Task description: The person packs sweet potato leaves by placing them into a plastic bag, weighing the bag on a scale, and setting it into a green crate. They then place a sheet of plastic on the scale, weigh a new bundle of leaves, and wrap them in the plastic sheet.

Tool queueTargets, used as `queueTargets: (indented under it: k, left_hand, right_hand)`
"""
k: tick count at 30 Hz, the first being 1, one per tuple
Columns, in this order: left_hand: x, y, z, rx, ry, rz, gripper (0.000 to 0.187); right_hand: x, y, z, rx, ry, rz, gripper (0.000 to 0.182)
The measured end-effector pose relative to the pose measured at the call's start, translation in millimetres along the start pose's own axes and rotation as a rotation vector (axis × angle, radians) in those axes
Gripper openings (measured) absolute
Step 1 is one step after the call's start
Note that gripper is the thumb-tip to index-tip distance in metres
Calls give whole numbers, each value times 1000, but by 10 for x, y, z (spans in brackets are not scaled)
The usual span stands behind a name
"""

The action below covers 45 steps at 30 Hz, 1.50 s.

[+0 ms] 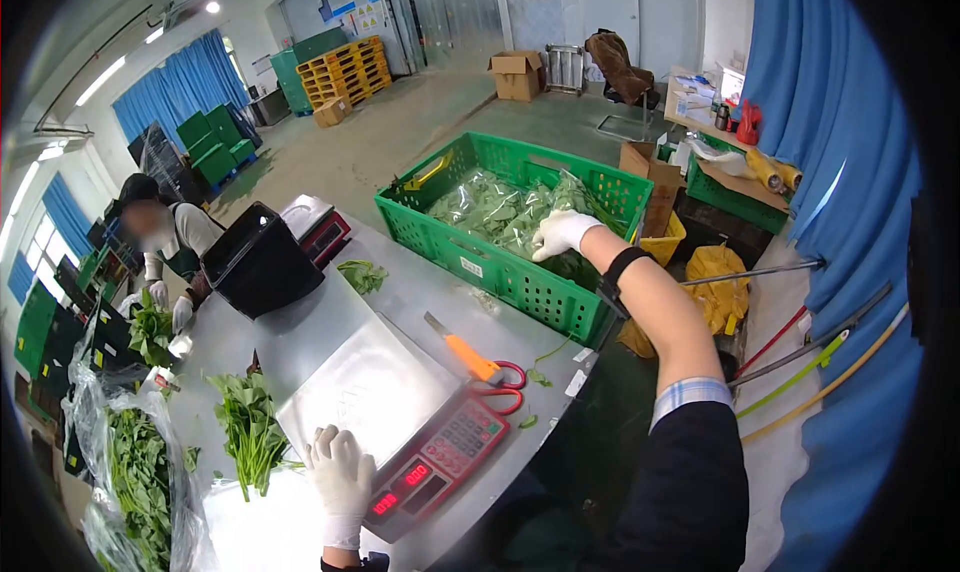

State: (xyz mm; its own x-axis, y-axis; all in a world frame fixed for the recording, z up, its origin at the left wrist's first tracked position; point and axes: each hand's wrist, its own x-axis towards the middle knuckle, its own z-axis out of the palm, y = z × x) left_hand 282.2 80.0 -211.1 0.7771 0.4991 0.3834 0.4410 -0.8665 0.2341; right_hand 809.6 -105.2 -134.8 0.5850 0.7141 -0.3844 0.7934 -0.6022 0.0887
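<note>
My right hand (pixel 565 234), in a white glove, reaches into a green crate (pixel 480 270). Its fingers are curled against a clear plastic bag of leafy greens (pixel 525 222); their tips are partly hidden. Several such bags lie in the crate. My left hand (pixel 340 477), also gloved, rests with fingers stretched out at the near edge of the digital scale's metal plate (pixel 365 382). Red digits glow on the scale's panel (pixel 440 462). Beside my left hand lies a loose bunch of greens (pixel 245 422). Scissors with red handles (pixel 505 387) and an orange-handled knife (pixel 465 350) lie beyond the scale.
A black bin (pixel 262 262) stands tilted by a second scale (pixel 322 234). Across the table, a gloved co-worker (pixel 185 232) handles greens (pixel 150 329). A plastic bag full of greens (pixel 140 472) lies at the left. Hoses (pixel 790 372) and a blue curtain (pixel 850 172) are on the right.
</note>
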Motion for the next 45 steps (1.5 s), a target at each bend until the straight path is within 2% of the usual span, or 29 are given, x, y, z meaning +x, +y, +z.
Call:
queueTargets:
  k: [4, 6, 9, 10, 12, 14, 16, 18, 20, 22, 23, 24, 25, 26, 28, 30, 33, 34, 35, 36, 38, 39, 40, 41, 42, 44, 45]
  left_hand:
    - [9, 19, -19, -12, 15, 5, 44]
    - [16, 33, -25, -38, 9, -3, 43]
    - [20, 31, -31, -52, 2, -16, 44]
    - [1, 29, -38, -54, -10, -23, 46]
    - [9, 67, -79, -30, -17, -36, 46]
    - [6, 73, -108, -80, 3, -37, 45]
    - [19, 89, -138, -102, 15, -38, 44]
    - [4, 44, -155, -157, 47, -2, 40]
    - [1, -9, -163, -235, 89, 48, 31]
    - [-36, -144, -92, -315, 51, 90, 28]
    - [-74, -133, -201, -249, -5, 87, 29]
    - [-177, -180, -288, -229, 12, 10, 29]
    - [-272, -204, -358, -161, 78, 43, 30]
    - [-373, -238, -438, -92, 139, 91, 32]
    - [-734, -456, -714, -211, 268, -98, 36]
    - [-1113, -980, -792, -327, 348, -263, 38]
    - [-1245, -2000, -763, -443, 124, -734, 43]
    - [-1184, -2223, -801, -211, 65, -714, 51]
    - [-1046, -2320, -903, -95, -24, -739, 69]
    - [-909, -2453, -897, -101, -11, -738, 69]
    - [-661, -2674, -747, -33, -209, -797, 95]
    - [-546, -2697, -674, -38, -207, -793, 95]
    - [-416, -2694, -601, -7, -247, -798, 104]
    - [-305, -2680, -524, 22, -286, -804, 114]
    - [-227, -2642, -419, 12, -280, -800, 114]
    - [-117, -2519, -233, 311, -317, -768, 126]
    - [-69, -2490, -225, 319, -313, -788, 122]
  right_hand:
    - [37, 50, -63, 18, -78, 24, 68]
    - [196, -62, 88, -49, 13, 58, 59]
    - [506, -209, 369, -223, 207, 103, 58]
    - [528, -229, 352, -201, 230, 117, 54]
    - [331, -303, 28, -47, 143, 81, 46]
    - [266, -240, -94, 201, 572, -98, 37]
    - [-195, -603, -361, 343, 1026, -326, 30]
    - [-831, -1248, -581, 691, 960, -543, 24]
    - [-1276, -1890, -517, 663, 874, -773, 30]
    - [-1439, -2441, -265, 160, 874, -977, 39]
    - [-1449, -2630, -160, 161, 839, -1067, 39]
    - [-1451, -2792, -66, 62, 717, -1076, 43]
    - [-1457, -2904, 29, -46, 607, -1075, 47]
    - [-1459, -2994, 170, -55, 595, -1134, 47]
    - [-1418, -3143, 357, -26, 410, -933, 53]
    - [-1413, -3327, 313, -28, 376, -958, 51]
    - [-1328, -3546, 239, -17, 332, -947, 47]
    - [-1282, -3599, 200, 1, 333, -943, 45]
    - [-1260, -3593, 171, -19, 337, -941, 45]
    - [-1241, -3572, 158, 22, 342, -978, 43]
    - [-1333, -3612, 131, 63, 344, -1012, 41]
    - [-1530, -3629, 32, 135, 403, -1012, 39]
    - [-1705, -3629, -47, 206, 465, -1011, 38]
    - [-1826, -3581, -66, 196, 467, -1006, 38]
    - [-1939, -3481, -57, 174, 505, -1020, 37]
    - [-2106, -3233, 11, 143, 546, -1030, 37]
    - [-2182, -3087, 62, 145, 491, -1000, 41]
